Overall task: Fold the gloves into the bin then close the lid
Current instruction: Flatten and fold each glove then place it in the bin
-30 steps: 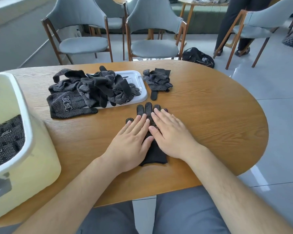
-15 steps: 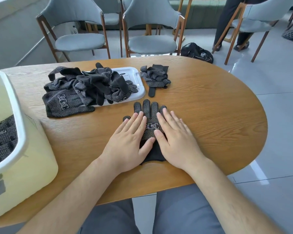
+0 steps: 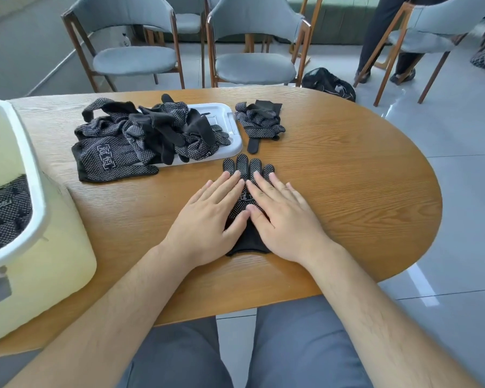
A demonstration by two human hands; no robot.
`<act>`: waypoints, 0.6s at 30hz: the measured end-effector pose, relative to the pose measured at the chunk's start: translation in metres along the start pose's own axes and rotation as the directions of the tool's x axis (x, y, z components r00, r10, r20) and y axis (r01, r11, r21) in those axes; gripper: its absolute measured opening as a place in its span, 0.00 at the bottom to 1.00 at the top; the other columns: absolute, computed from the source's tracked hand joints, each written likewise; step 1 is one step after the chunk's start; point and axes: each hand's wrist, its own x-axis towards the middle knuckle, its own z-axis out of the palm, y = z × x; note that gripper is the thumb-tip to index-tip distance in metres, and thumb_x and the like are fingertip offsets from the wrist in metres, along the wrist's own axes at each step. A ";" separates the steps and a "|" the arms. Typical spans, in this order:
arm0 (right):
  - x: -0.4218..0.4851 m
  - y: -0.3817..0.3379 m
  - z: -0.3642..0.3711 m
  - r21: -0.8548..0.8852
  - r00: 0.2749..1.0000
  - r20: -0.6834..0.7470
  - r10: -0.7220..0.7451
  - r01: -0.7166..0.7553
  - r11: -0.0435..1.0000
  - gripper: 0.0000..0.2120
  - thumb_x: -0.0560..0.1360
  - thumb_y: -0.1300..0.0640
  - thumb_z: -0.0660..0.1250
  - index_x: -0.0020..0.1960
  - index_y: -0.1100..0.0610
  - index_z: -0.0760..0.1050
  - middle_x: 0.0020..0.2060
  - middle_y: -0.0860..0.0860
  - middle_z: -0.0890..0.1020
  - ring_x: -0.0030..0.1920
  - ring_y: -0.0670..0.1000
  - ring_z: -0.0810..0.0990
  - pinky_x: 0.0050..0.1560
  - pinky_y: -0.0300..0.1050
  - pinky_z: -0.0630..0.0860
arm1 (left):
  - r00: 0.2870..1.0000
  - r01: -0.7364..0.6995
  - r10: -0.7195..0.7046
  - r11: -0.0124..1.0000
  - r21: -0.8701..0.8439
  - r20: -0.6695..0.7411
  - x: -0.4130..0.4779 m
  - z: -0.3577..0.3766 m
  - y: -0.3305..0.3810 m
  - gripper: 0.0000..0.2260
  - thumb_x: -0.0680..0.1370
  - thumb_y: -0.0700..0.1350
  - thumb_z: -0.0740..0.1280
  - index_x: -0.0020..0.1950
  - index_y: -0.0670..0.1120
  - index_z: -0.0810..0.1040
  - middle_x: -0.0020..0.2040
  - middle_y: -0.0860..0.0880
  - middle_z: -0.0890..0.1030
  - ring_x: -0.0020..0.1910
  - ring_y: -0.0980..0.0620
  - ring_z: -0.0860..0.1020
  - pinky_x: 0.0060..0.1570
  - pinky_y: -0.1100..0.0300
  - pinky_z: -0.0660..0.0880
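A black dotted glove (image 3: pixel 245 170) lies flat on the wooden table (image 3: pixel 347 191), fingers pointing away from me. My left hand (image 3: pixel 207 219) and my right hand (image 3: pixel 283 217) press on it side by side with straight fingers, covering its palm; its fingertips and cuff show. A pile of black gloves (image 3: pixel 140 138) lies partly on the white lid (image 3: pixel 230 121). Another crumpled glove (image 3: pixel 259 123) sits right of the lid. The pale yellow bin (image 3: pixel 39 247) stands at the left with dotted gloves (image 3: pixel 3 211) inside.
Grey chairs (image 3: pixel 252 60) stand beyond the table's far edge. A black bag (image 3: pixel 328 82) lies on the floor, and a person's legs (image 3: pixel 381 37) are at the back right. Bare wood stretches to the right of my hands.
Both hands have slid a little toward me along the glove, uncovering more of its fingertips. The glove stays flat in place.
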 end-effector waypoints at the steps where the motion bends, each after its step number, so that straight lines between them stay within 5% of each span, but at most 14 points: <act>1: -0.001 0.000 0.000 -0.018 1.000 0.017 0.000 0.001 1.000 0.26 0.86 0.42 0.46 0.84 0.44 0.49 0.83 0.41 0.47 0.83 0.45 0.41 0.82 0.50 0.40 | 1.000 -0.004 0.004 1.000 0.010 0.022 -0.001 0.001 -0.001 0.32 0.82 0.63 0.45 0.83 0.49 0.56 0.83 0.54 0.53 0.81 0.59 0.46 0.81 0.55 0.47; 5: -0.002 0.002 -0.002 -0.035 0.997 0.054 0.063 -0.061 0.998 0.26 0.87 0.43 0.43 0.84 0.45 0.46 0.83 0.43 0.44 0.82 0.46 0.39 0.82 0.50 0.38 | 0.995 -0.016 0.011 0.998 0.055 0.100 0.002 0.003 -0.002 0.34 0.81 0.64 0.40 0.83 0.49 0.51 0.83 0.53 0.49 0.81 0.58 0.43 0.81 0.57 0.44; 8: -0.007 0.003 -0.001 -0.042 0.996 0.036 0.086 -0.085 0.995 0.26 0.87 0.44 0.42 0.84 0.46 0.45 0.83 0.44 0.44 0.82 0.46 0.40 0.82 0.50 0.38 | 0.999 -0.018 0.018 1.000 0.009 0.040 0.002 0.003 -0.003 0.33 0.82 0.63 0.46 0.83 0.48 0.54 0.83 0.53 0.51 0.81 0.58 0.45 0.80 0.57 0.45; 11: -0.009 0.003 0.000 -0.032 0.996 0.036 0.085 -0.084 0.996 0.26 0.87 0.44 0.42 0.84 0.47 0.46 0.83 0.44 0.44 0.82 0.46 0.40 0.82 0.50 0.38 | 0.989 -0.089 0.077 0.992 -0.090 -0.128 -0.004 -0.002 -0.002 0.28 0.81 0.60 0.58 0.77 0.47 0.70 0.79 0.52 0.66 0.80 0.54 0.60 0.78 0.51 0.61; 13: -0.008 0.003 0.001 -0.015 0.996 0.011 0.083 -0.083 0.996 0.26 0.87 0.44 0.44 0.84 0.46 0.48 0.83 0.44 0.46 0.83 0.46 0.42 0.82 0.50 0.39 | 0.966 -0.203 0.179 0.972 -0.119 -0.189 -0.011 -0.009 -0.001 0.20 0.79 0.56 0.66 0.66 0.47 0.79 0.68 0.51 0.76 0.69 0.49 0.72 0.67 0.48 0.71; 18: -0.017 0.008 0.000 0.187 0.969 -0.236 -0.079 0.125 0.974 0.21 0.85 0.50 0.56 0.77 0.48 0.69 0.80 0.45 0.65 0.81 0.50 0.59 0.79 0.55 0.59 | 0.932 -0.354 0.337 0.925 -0.135 -0.136 -0.031 -0.019 -0.001 0.13 0.75 0.55 0.74 0.51 0.47 0.82 0.55 0.51 0.77 0.54 0.48 0.75 0.56 0.50 0.73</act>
